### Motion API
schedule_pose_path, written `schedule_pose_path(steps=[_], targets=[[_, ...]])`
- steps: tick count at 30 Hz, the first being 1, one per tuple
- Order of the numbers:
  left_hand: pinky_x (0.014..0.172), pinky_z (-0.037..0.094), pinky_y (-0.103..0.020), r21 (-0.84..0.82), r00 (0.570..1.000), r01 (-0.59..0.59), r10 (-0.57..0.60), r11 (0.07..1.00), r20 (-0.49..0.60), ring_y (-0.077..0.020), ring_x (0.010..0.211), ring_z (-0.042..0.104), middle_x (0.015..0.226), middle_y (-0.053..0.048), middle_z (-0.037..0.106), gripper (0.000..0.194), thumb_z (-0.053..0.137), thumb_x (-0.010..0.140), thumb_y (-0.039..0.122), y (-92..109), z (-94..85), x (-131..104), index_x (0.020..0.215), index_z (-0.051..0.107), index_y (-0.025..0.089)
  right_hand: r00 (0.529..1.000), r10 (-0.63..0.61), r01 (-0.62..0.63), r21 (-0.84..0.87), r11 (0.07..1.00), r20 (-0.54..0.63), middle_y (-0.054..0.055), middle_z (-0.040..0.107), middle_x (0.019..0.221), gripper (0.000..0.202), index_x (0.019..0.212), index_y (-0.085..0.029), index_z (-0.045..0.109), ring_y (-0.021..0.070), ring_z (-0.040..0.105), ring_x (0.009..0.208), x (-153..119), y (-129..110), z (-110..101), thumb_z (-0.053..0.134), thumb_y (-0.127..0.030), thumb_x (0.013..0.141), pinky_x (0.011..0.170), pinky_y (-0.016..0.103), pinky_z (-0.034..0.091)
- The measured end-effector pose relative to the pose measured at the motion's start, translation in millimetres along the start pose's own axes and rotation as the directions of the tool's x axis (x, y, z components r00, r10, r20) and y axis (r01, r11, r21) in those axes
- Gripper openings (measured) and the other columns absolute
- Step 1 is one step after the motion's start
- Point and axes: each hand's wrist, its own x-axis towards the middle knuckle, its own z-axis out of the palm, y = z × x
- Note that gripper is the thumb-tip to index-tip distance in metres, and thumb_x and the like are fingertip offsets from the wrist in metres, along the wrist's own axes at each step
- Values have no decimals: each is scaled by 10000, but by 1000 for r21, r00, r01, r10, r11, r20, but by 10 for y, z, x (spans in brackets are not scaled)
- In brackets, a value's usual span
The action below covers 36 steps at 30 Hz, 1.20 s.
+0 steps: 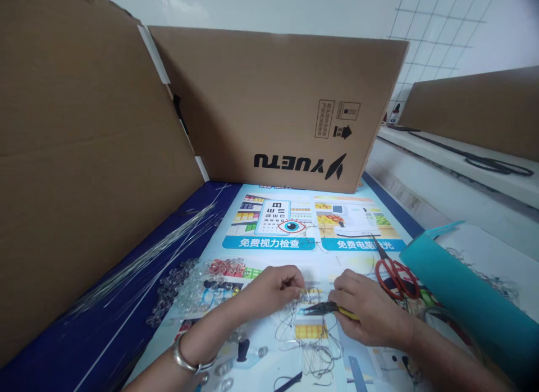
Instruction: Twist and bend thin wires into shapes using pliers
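My left hand [278, 288], with a silver bracelet [185, 358] on the wrist, is closed in a pinch at a thin wire [309, 294]. What lies between its fingertips is small and partly hidden. Across from it, my right hand [362, 308] wraps round the yellow-handled pliers [322, 308]. Their dark jaws point left toward my left hand, and the fingers hide most of the handles. Below both hands lies a tangle of thin wire [322, 358] on the printed poster [252, 375].
Clear beads [197, 291] are heaped at left, beside long straight wires [143, 257]. Red-handled scissors [396, 277] lie right of my right hand, near a teal box [467, 302] with wire pieces in it. Cardboard panels [269, 100] stand behind and at left.
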Motion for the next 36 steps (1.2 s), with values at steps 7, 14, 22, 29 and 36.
schedule_pose_path(steps=[7, 14, 22, 29, 36], targets=[[526, 290, -199, -46, 1000, -19, 20, 999, 25, -85, 569, 362, 633, 53, 432, 44, 513, 792, 207, 22, 15, -5, 782, 541, 175, 1000, -20, 20, -51, 998, 6, 62, 487, 828, 92, 827, -183, 539, 206, 416, 798, -9, -39, 0, 453, -202, 801, 687, 336, 350], [524, 295, -192, -98, 998, -23, 29, 995, 55, -80, 571, 375, 636, 54, 440, 36, 541, 781, 202, 40, 36, -12, 779, 543, 166, 1000, -11, 11, -61, 998, 7, 59, 490, 823, 97, 813, -188, 528, 206, 420, 798, -2, -60, 8, 435, -213, 820, 684, 336, 341], [531, 321, -188, -151, 998, 17, -7, 988, 66, -82, 588, 420, 655, 42, 499, 72, 603, 738, 187, 84, 64, -24, 794, 576, 151, 1000, -4, 5, -61, 998, 23, 57, 491, 818, 106, 798, -193, 522, 205, 419, 789, -2, -46, 18, 426, -227, 829, 675, 334, 333], [531, 336, -191, -123, 998, 26, -19, 992, 55, -87, 593, 447, 667, 31, 531, 90, 621, 727, 189, 89, 67, -11, 806, 596, 154, 1000, -8, 9, -54, 998, 18, 54, 491, 815, 89, 791, -190, 517, 201, 420, 789, 0, -48, 13, 437, -217, 820, 676, 328, 331], [508, 296, -189, -88, 999, 1, 2, 996, 36, -76, 556, 388, 622, 52, 460, 39, 546, 772, 178, 87, 65, -8, 793, 568, 154, 1000, -7, 8, -55, 998, 14, 54, 495, 811, 76, 784, -188, 518, 197, 423, 786, -4, -57, 6, 452, -215, 810, 671, 322, 331]])
